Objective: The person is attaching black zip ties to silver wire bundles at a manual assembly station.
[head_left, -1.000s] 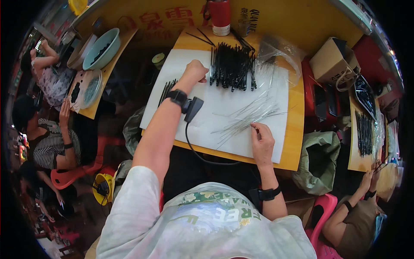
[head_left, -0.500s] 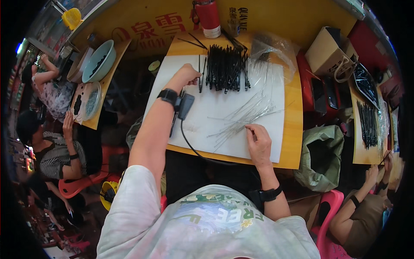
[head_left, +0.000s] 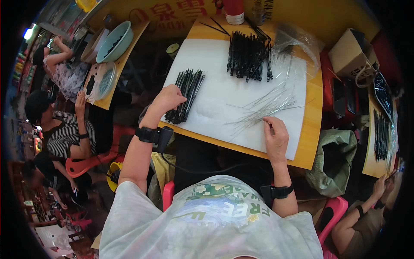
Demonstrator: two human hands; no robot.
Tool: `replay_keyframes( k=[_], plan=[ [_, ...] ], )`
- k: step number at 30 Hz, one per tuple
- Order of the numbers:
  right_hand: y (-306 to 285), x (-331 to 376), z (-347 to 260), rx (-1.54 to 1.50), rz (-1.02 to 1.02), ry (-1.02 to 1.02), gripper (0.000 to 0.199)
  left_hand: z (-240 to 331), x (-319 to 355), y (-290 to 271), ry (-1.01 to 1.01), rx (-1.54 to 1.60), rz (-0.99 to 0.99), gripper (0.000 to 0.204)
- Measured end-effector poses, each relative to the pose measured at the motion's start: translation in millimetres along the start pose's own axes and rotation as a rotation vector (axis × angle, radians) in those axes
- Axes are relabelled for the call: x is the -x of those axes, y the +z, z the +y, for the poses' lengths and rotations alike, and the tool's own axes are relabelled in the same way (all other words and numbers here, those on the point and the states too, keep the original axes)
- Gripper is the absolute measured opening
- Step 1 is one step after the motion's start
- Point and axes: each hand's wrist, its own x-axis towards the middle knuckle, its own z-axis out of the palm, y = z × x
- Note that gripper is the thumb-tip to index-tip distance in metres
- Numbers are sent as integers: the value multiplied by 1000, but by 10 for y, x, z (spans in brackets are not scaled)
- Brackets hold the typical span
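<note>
My left hand point(head_left: 169, 98) is closed, its fingertips at the left bundle of thin black sticks point(head_left: 193, 86); whether one is pinched there is hard to make out. This bundle lies slanted on a white sheet point(head_left: 211, 108). A thicker pile of black sticks point(head_left: 248, 56) lies at the sheet's far side. Loose thin silvery wires point(head_left: 269, 103) fan out across the right part of the sheet. At their near ends my right hand point(head_left: 277, 136) has thumb and fingers pressed together; what is between them is too small to tell.
The sheet covers a yellow wooden board point(head_left: 315, 125). Behind stand a red-and-white container point(head_left: 234, 15) and a clear plastic bag point(head_left: 297, 43). To the right are a cardboard box point(head_left: 351, 54) and an open green sack point(head_left: 332, 159). Other people work on both sides.
My left hand has moved from beside the far pile, where it held a black stick, back to the left bundle. My right hand stays by the wires. The whole view has shifted.
</note>
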Motion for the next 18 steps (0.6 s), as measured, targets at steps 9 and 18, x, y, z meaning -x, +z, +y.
replay_keyframes(
  k=[9, 18],
  plan=[
    [3, 28, 45, -31, -15, -13, 11, 403, -258, -150, -50, -258, -183, 16],
    [-9, 0, 83, -42, -1, -20, 12, 600, -333, -246, -78, -227, -243, 23]
  ],
)
